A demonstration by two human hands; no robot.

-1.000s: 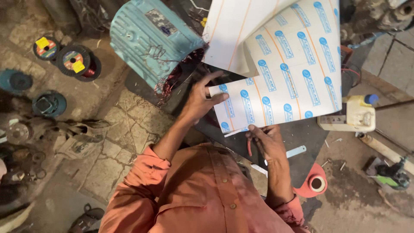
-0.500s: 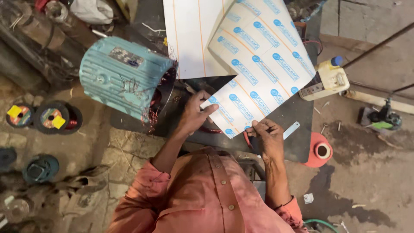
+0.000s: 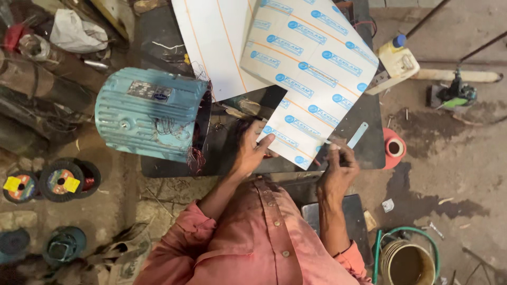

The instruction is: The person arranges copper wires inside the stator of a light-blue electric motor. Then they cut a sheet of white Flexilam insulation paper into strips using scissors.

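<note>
Your left hand presses flat, fingers spread, on the near corner of the printed insulating sheet lying across the dark desk. Your right hand pinches the same edge, perhaps around a small tool; you cannot tell. No finished cut shows, so the trimming looks barely begun. The teal motor housing sits just beside your left hand.

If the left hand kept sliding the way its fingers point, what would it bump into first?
The left hand already rests on the printed white sheet, fingers pointing up and to the right across it. Going straight on, it would probably just meet more of that sheet, lying on the dark tabletop. Depth is hard to judge.
</note>
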